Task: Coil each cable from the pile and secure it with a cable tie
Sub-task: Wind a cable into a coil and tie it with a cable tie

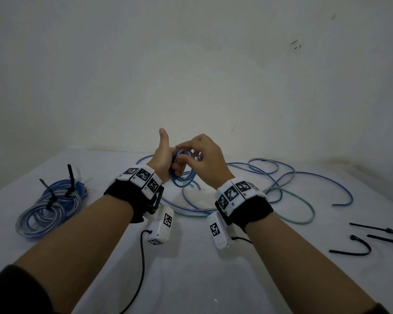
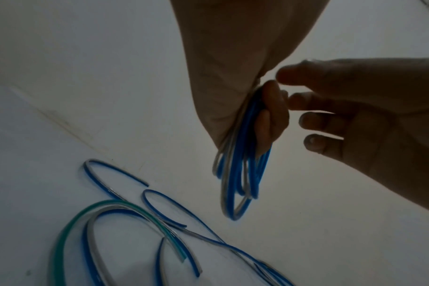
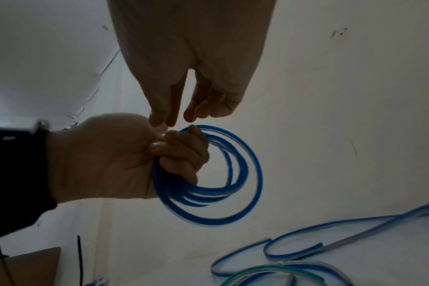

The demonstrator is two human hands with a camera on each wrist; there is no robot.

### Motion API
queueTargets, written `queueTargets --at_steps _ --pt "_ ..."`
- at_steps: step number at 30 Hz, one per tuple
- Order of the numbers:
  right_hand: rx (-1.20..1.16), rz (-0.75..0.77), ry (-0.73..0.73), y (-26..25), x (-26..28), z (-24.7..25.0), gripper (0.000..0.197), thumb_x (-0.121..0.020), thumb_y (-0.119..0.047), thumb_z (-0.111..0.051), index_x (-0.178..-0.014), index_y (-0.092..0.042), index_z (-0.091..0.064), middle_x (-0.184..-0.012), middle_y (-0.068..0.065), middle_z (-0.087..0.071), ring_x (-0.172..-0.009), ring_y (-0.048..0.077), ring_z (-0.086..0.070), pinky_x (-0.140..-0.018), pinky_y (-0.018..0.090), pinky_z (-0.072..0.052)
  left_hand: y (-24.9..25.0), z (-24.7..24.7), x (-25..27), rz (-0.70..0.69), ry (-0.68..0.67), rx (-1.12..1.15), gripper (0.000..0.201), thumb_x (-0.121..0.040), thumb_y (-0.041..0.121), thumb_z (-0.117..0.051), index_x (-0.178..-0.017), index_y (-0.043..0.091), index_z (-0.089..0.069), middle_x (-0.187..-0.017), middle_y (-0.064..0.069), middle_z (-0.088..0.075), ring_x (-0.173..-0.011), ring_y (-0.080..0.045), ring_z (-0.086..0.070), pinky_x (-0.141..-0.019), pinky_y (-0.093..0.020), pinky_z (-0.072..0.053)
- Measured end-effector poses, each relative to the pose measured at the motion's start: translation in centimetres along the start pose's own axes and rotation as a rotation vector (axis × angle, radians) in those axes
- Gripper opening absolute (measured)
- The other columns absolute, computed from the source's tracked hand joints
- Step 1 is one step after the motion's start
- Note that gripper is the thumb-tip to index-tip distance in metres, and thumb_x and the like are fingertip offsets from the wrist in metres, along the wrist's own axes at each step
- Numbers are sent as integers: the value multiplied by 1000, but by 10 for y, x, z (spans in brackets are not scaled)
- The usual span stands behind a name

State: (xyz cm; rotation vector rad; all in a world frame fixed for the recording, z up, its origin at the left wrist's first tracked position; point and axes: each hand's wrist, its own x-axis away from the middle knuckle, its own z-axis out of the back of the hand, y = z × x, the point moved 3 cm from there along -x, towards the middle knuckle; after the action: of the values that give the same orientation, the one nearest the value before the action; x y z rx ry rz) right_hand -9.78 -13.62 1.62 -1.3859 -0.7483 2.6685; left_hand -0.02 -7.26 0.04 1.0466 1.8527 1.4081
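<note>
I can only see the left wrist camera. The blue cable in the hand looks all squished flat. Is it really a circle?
Observer: Yes. The right wrist view shows the blue coil as round loops, with the left hand holding one side.
Operator: Are any cables finished?
Observer: Yes. The tied coils lie on the left of the table, with black tie ends sticking up.
Operator: Are there more ties?
Observer: Yes. Some loose cable ties lie on the right of the table.

Dim, flat light; wrist views dark, soft, edge-warped, slightly blurred
</note>
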Motion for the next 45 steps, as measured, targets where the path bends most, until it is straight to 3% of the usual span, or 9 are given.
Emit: queueTargets --at_steps 8,11,18,24,28,31,35,39,45 --pt "-24 -171 -87 5 1 -7 11 -76 -11 -74 -86 -7 -72 -83 4 -53 -69 1 -46 -65 8 -37 -6 -3 2 99 -143 -48 93 -74 82 8 -70 9 -50 -48 -1 -26 -42 -13 -25 -42 -19 -25" --pt "-90 -275 -76 8 1 -4 8 -78 -9 -72 -83 -4 -70 -83 5 -56 -64 -2 -49 -63 6 -37 -7 -5 0 81 -177 -83 77 -91 66 1 -90 6 -49 -49 0 -32 -41 -12 -30 -42 -19 -28" --pt "-318 -479 -25 21 3 1 5 -88 -6 -60 -84 -6 -63 -70 -1 -60 -67 9 -57 -66 14 -48 -8 -5 3 59 -247 -221 33 -95 19 -17 -81 7 -45 -54 0 -44 -44 -11 -36 -46 -21 -31" --pt "-346 -546 9 29 7 8 24 -93 -7 -52 -73 -18 -56 -80 2 -60 -84 18 -55 -78 24 -45 -10 -7 2 -5 -311 -359 32 -102 30 -30 -86 8 -48 -58 3 -45 -47 -9 -41 -48 -18 -36" --pt "-285 -533 -23 29 9 18 14 -95 -6 -48 -85 -9 -56 -86 2 -57 -89 16 -50 -70 9 -40 -7 -18 4 -94 -286 -455 37 -102 27 -30 -76 9 -48 -53 2 -38 -44 -10 -34 -46 -18 -31" --pt "-341 -528 -66 34 14 27 9 -97 -10 -46 -91 -13 -51 -108 17 -59 -96 14 -50 -88 22 -41 -8 -28 3 -162 -256 -492 38 -101 28 -34 -71 8 -46 -55 -1 -34 -46 -12 -29 -46 -18 -28" --pt "-368 -488 -62 36 24 51 12 -99 -19 -45 -87 -19 -43 -84 -1 -50 -80 8 -51 -76 14 -42 -7 -50 1 -225 -228 -530 41 -99 32 -39 -65 9 -44 -45 9 -34 -42 -8 -28 -45 -18 -26" --pt "-391 -482 4 41 34 77 11 -99 -18 -46 -88 -16 -47 -79 6 -57 -68 17 -57 -73 32 -48 -9 -79 -3 -246 -230 -524 46 -97 39 -42 -60 11 -42 -44 8 -32 -41 -7 -26 -44 -17 -25" --pt "-362 -534 153 47 52 126 19 -99 -13 -42 -81 -15 -44 -65 3 -42 -56 13 -39 -54 25 -35 -20 -134 -12 -200 -242 -353 39 -101 28 -34 -69 10 -47 -45 7 -35 -39 -7 -30 -48 -22 -27"
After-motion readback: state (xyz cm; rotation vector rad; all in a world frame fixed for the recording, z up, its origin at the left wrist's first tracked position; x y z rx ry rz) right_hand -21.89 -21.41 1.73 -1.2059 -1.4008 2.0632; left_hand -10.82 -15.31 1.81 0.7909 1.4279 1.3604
